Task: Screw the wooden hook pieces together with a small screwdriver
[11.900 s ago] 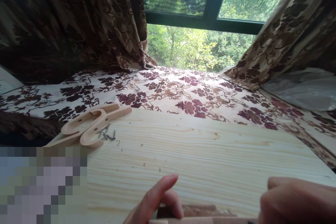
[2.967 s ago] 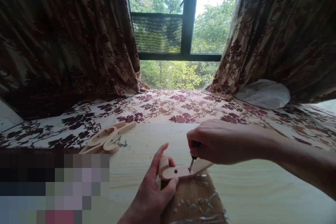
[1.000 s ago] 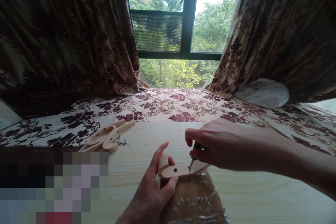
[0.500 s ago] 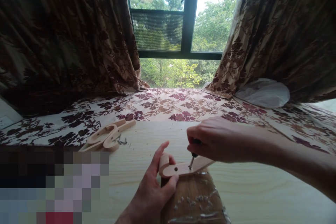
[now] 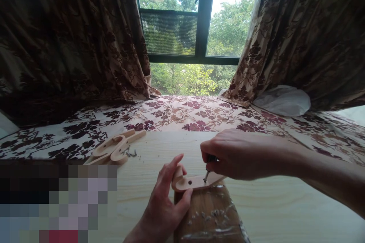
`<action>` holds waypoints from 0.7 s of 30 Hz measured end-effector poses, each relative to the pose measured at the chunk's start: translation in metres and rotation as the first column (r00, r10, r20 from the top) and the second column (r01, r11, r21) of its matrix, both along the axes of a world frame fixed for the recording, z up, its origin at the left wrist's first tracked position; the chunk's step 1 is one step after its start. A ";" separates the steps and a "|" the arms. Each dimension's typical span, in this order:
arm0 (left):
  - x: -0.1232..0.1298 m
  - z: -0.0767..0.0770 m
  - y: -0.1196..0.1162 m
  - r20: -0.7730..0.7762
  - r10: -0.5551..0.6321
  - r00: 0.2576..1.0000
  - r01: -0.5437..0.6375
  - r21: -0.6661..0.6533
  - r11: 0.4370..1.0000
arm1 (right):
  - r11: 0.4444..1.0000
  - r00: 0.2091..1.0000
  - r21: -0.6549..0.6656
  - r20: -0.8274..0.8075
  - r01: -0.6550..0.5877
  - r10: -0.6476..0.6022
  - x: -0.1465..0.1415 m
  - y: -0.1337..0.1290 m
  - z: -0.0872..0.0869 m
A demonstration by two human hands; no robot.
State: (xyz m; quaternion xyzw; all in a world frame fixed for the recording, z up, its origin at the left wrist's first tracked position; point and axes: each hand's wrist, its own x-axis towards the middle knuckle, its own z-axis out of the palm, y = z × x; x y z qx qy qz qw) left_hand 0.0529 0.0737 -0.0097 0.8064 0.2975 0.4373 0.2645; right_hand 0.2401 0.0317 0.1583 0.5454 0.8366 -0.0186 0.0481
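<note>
My left hand (image 5: 168, 193) grips the rounded end of a pale wooden hook piece (image 5: 182, 184), thumb at the near edge and fingers behind. The piece lies across the far end of a brown wooden block (image 5: 211, 209) wrapped in clear film. A dark round hole shows in the piece near my left thumb. My right hand (image 5: 225, 153) is closed around the dark handle of a screwdriver (image 5: 208, 174), whose metal shaft slants down to a second spot on the piece. My fist hides most of the handle, and any screw under the tip is too small to make out.
More wooden hook pieces (image 5: 114, 148) lie at the left of the pale wooden board (image 5: 285, 205), with loose screws (image 5: 131, 153) beside them. Small metal bits are scattered on the block. Behind are a floral cloth (image 5: 171, 115), a white plastic bag (image 5: 285, 100), curtains and a window.
My right hand has turned and lowered slightly around the screwdriver, whose tip stays at the same spot on the wooden piece. My left hand keeps its grip. The whole view has shifted a little.
</note>
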 end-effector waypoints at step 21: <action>0.001 -0.002 -0.001 -0.022 0.010 1.000 -0.011 -0.071 0.997 | 0.998 0.998 -0.004 0.010 0.062 -0.062 0.006 0.008 -0.004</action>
